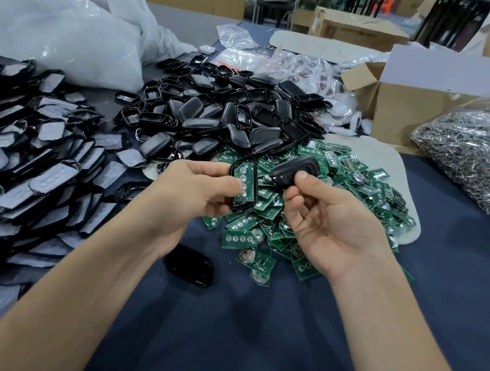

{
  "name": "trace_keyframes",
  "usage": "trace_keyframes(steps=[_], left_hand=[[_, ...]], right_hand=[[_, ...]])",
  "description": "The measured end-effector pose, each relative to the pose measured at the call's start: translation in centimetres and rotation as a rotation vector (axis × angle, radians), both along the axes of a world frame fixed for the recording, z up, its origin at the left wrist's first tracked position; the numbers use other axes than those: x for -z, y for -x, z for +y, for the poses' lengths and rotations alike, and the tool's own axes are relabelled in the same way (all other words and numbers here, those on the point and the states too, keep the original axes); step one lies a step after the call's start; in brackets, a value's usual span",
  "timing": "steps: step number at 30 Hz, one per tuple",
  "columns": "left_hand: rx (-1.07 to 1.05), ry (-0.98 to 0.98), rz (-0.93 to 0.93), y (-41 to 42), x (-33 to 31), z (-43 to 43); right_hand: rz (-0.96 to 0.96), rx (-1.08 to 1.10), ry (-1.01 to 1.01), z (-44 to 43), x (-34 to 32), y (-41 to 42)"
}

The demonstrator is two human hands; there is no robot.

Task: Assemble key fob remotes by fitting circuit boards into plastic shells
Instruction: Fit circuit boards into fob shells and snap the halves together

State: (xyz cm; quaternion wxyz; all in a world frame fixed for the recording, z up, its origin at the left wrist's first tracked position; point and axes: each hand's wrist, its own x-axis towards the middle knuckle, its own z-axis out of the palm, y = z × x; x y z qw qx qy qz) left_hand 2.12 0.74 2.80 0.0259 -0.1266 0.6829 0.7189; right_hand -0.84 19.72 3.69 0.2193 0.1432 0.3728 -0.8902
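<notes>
My left hand [197, 192] grips a black shell half [254, 183] with a green circuit board [245, 185] lying inside it; my thumb presses on the board. My right hand [324, 221] pinches a second black shell half [295, 171] between thumb and fingers, just right of the first and slightly higher. Both are held above a heap of green circuit boards [327, 194]. Behind it lies a pile of empty black shells [224, 113].
One black remote [188, 265] lies on the dark blue table [252, 337] under my left wrist. Rows of grey-faced pieces [28, 168] fill the left side. Bags of metal key rings [476, 155], cardboard boxes [402, 111] and white plastic bags [57, 32] stand behind and to the right.
</notes>
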Motion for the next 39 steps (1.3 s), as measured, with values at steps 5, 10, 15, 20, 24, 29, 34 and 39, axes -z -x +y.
trace_keyframes(steps=[5, 10, 15, 20, 24, 29, 34, 39], left_hand=[[-0.029, -0.013, -0.014, 0.0, 0.2, 0.2], [-0.026, 0.023, 0.006, -0.1, 0.1, 0.7], [-0.16, 0.024, 0.012, -0.1, 0.0, 1.5], [-0.215, 0.011, 0.04, 0.2, 0.6, 1.2], [-0.239, -0.014, 0.046, 0.4, 0.7, 1.1], [-0.136, -0.028, 0.011, 0.3, 1.1, 1.2], [-0.154, -0.069, 0.049, 0.1, 1.0, 1.4], [-0.138, -0.02, 0.13, -0.2, 0.8, 2.0]], right_hand=[[0.016, 0.001, -0.019, 0.0, 0.1, 0.0], [0.04, -0.014, -0.056, -0.1, 0.2, 0.0], [0.053, -0.026, -0.068, -0.1, 0.2, -0.1], [0.059, -0.027, -0.073, -0.1, 0.2, -0.1], [0.062, -0.033, -0.078, -0.1, 0.2, -0.2], [0.038, -0.018, -0.064, -0.3, 0.1, -0.2], [-0.031, 0.01, 0.017, -1.1, -0.1, -0.6], [-0.047, -0.001, 0.022, -1.7, 0.0, -0.9]])
